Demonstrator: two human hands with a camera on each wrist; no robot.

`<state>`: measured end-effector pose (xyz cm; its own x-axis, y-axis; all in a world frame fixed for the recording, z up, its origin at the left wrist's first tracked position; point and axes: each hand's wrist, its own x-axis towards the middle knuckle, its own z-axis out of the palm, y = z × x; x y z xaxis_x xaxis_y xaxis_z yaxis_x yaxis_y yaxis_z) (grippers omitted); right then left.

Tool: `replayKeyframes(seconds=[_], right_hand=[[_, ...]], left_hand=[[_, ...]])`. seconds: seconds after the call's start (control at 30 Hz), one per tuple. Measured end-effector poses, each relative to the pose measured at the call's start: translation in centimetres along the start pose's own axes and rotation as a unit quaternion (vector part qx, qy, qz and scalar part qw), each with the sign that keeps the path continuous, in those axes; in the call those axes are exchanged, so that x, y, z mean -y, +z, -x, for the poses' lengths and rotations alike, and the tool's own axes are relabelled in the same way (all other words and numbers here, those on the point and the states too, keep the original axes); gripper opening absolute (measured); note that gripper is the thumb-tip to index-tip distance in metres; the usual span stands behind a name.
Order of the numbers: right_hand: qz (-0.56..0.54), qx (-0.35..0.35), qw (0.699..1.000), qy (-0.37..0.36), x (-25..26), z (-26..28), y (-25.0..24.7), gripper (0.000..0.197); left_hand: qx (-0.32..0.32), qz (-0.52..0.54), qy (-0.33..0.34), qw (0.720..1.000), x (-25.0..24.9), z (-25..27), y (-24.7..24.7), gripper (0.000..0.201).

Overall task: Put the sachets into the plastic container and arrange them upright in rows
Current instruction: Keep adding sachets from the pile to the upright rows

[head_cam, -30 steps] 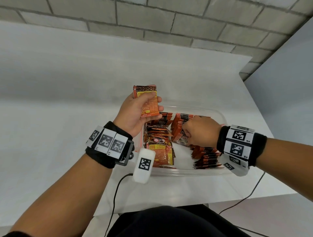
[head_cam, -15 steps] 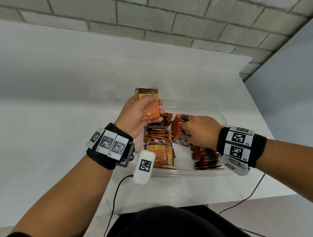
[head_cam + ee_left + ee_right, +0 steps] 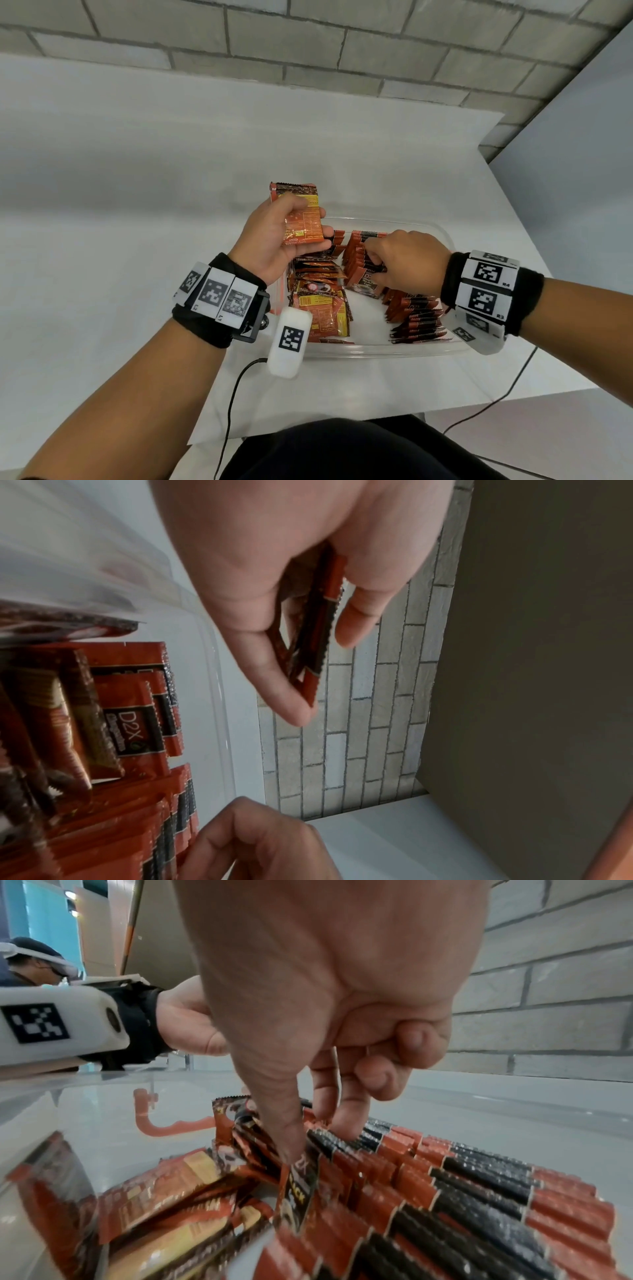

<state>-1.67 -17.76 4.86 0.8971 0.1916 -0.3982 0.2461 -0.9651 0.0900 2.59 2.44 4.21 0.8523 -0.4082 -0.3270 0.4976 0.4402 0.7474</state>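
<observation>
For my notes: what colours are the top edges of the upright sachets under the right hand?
Alternating orange-red and black bands on the upright sachets, clearest in the right wrist view.

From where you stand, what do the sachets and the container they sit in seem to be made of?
The sachets look like thin glossy foil-laminate film: printed orange and black faces, serrated sealed edges, glints along the standing row. The one in the left hand, held sachet, looks the same. The container looks like clear, smooth, rigid plastic: its contents and the table show through its walls.
</observation>
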Motion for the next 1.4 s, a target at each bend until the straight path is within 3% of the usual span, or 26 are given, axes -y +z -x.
replayKeyframes(seconds=[0.1, 0.23, 0.3, 0.4, 0.53, 0.63, 0.77, 0.9, 0.97, 1.03, 1.2, 1.3, 1.4], right_hand=[[-0.140, -0.047, 0.989, 0.008, -0.4, 0.5, -1.4, 0.022], [-0.406, -0.156, 0.900, 0.015, 0.0, 1.3, -4.4, 0.029], [-0.450, -0.158, 0.879, 0.014, 0.4, 1.5, -4.7, 0.031], [-0.494, -0.188, 0.849, 0.015, 0.6, 1.3, -4.4, 0.017], [-0.487, -0.313, 0.815, 0.018, -0.1, 1.6, -4.5, 0.018], [-0.418, -0.353, 0.837, -0.027, 0.4, 2.3, -4.0, 0.018], [-0.375, -0.274, 0.883, -0.068, 1.0, 2.7, -2.9, 0.016], [-0.382, -0.338, 0.859, -0.041, 0.1, 3.1, -3.7, 0.015], [-0.355, -0.353, 0.866, 0.001, -0.3, 3.0, -4.2, 0.024], [-0.341, -0.298, 0.891, 0.024, -0.6, 2.7, -4.6, 0.033], [-0.393, -0.194, 0.898, 0.021, -1.6, 3.3, -5.1, 0.011], [-0.342, -0.121, 0.932, 0.011, -1.5, 3.8, -3.6, 0.011], [-0.253, -0.064, 0.965, 0.022, -1.0, 3.5, -1.3, 0.011]], left_hand=[[0.021, 0.022, -0.027, 0.999, -0.1, 0.2, 0.3, 0.021], [0.078, -0.076, -0.033, 0.994, -0.3, 0.6, 1.4, 0.015], [0.094, -0.122, -0.031, 0.988, -0.2, 0.6, 1.9, 0.017], [0.096, -0.140, -0.031, 0.985, -0.1, 0.5, 2.4, 0.019], [0.047, -0.125, -0.027, 0.991, -0.1, 0.3, 2.5, 0.039], [0.031, -0.068, -0.043, 0.996, -0.2, 0.2, 2.7, 0.040], [0.042, -0.073, 0.006, 0.996, -0.4, 0.2, 3.4, 0.016], [0.051, -0.096, 0.015, 0.994, -0.2, 0.3, 3.5, 0.017], [0.055, -0.105, 0.006, 0.993, 0.0, 0.3, 3.7, 0.018], [0.066, -0.121, 0.001, 0.991, 0.3, 0.4, 3.9, 0.018], [0.034, -0.122, 0.023, 0.992, 0.6, 0.4, 3.5, 0.014], [-0.023, -0.094, 0.034, 0.995, 0.6, 0.2, 2.2, 0.012], [-0.037, -0.087, 0.029, 0.995, 0.8, 0.3, 1.4, 0.016]])
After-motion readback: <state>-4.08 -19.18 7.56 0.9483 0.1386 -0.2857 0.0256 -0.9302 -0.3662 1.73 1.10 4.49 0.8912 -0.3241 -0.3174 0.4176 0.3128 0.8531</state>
